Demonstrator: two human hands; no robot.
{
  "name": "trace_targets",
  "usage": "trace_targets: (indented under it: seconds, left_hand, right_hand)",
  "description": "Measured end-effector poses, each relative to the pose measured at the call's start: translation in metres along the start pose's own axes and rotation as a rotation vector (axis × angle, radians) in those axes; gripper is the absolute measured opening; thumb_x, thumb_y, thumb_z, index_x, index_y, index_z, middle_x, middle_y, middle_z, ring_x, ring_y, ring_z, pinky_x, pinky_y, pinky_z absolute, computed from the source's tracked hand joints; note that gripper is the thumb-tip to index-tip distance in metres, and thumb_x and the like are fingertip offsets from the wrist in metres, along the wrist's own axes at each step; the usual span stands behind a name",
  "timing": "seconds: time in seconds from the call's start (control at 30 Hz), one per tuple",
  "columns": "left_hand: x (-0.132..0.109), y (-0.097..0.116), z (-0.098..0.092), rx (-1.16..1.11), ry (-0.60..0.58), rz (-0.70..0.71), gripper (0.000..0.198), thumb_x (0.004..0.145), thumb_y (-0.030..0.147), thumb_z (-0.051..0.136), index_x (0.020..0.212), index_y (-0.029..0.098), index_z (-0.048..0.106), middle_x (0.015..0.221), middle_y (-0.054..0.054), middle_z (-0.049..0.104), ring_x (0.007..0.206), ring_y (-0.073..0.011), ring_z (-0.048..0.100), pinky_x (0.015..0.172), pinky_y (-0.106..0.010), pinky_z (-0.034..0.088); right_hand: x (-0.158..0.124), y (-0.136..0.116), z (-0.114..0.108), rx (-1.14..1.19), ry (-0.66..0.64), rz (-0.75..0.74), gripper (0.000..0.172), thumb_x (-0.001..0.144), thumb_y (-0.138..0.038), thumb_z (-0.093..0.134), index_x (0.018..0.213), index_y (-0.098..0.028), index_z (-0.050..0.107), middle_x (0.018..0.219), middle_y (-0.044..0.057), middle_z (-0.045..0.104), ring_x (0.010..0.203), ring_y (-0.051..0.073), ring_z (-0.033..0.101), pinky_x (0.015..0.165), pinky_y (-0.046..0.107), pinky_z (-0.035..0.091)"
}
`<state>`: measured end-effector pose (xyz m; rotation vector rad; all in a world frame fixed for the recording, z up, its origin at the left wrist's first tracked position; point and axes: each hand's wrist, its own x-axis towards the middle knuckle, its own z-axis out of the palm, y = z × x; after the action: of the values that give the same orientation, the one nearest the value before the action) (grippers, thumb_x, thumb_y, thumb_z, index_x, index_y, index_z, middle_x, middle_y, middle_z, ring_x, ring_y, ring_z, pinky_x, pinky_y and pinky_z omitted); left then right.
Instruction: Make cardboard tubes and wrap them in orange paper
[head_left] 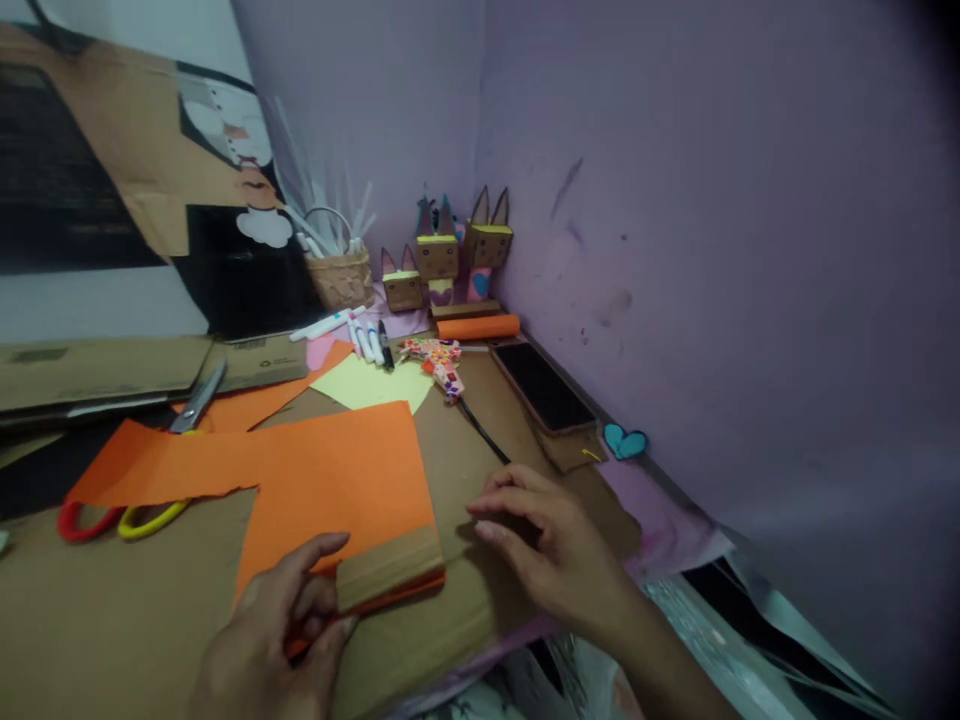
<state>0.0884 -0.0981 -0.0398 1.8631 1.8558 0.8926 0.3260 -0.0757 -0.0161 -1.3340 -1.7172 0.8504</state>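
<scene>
An irregularly cut sheet of orange paper (pixel 341 470) lies on the cardboard work surface. Along its near edge rests a small brown cardboard strip (pixel 390 568), with a bit of orange showing beneath it. My left hand (pixel 274 630) is at the strip's left end, its thumb and curled fingers gripping the near edge of the orange paper; the forefinger is raised over the sheet. To the right of the strip, my right hand (pixel 536 535) hovers with fingers bent and slightly apart, and nothing shows between them. Scissors (pixel 154 515) with red and yellow handles lie partly under the paper.
Behind are a flower-patterned glue gun (pixel 442 365), a phone (pixel 546 388), several markers (pixel 367 340), yellow paper (pixel 379 380) and an orange roll (pixel 478 327). Cardboard figures (pixel 437 262) and a basket (pixel 341 278) stand at the back. A purple wall (pixel 675 250) borders the right.
</scene>
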Motion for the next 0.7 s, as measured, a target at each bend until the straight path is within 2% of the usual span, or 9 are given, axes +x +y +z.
trace_targets:
  seconds: [0.2,0.5,0.6,0.7]
  left_hand:
    - [0.001,0.001,-0.007,0.050,-0.095,0.149,0.041,0.072,0.014,0.050,0.111,0.027,0.049,0.063,0.006,0.058,0.059,-0.0141,0.061,0.054,-0.022,0.049]
    - [-0.003,0.003,0.001,-0.005,-0.018,0.138,0.051,0.064,0.006,0.047,0.109,0.029,0.053,0.063,0.004,0.054,0.061,-0.0155,0.057,0.055,-0.023,0.048]
    - [-0.004,-0.001,0.005,-0.032,0.052,0.131,0.055,0.061,0.003,0.047,0.109,0.030,0.054,0.063,0.004,0.054,0.062,-0.0156,0.057,0.055,-0.023,0.048]
    - [-0.002,-0.004,0.007,-0.023,0.056,0.162,0.060,0.058,-0.001,0.048,0.108,0.030,0.056,0.062,0.006,0.056,0.063,-0.0157,0.058,0.058,-0.023,0.047]
  right_hand:
    - [0.000,0.007,0.008,-0.039,-0.029,0.043,0.014,0.080,-0.016,0.056,0.084,-0.019,0.069,0.087,0.006,0.060,0.081,0.018,0.060,0.067,0.027,0.047]
    - [0.011,0.000,0.002,-0.147,-0.047,0.006,0.013,0.082,-0.024,0.057,0.083,-0.023,0.069,0.089,0.005,0.061,0.083,0.018,0.061,0.068,0.026,0.048]
    - [0.024,-0.005,-0.005,-0.199,-0.024,-0.031,0.013,0.082,-0.025,0.056,0.085,-0.024,0.068,0.090,0.005,0.060,0.088,0.019,0.060,0.069,0.026,0.048]
    - [0.044,-0.009,-0.012,-0.246,0.052,-0.074,0.014,0.081,-0.028,0.056,0.083,-0.022,0.069,0.089,0.006,0.062,0.087,0.020,0.061,0.070,0.027,0.048]
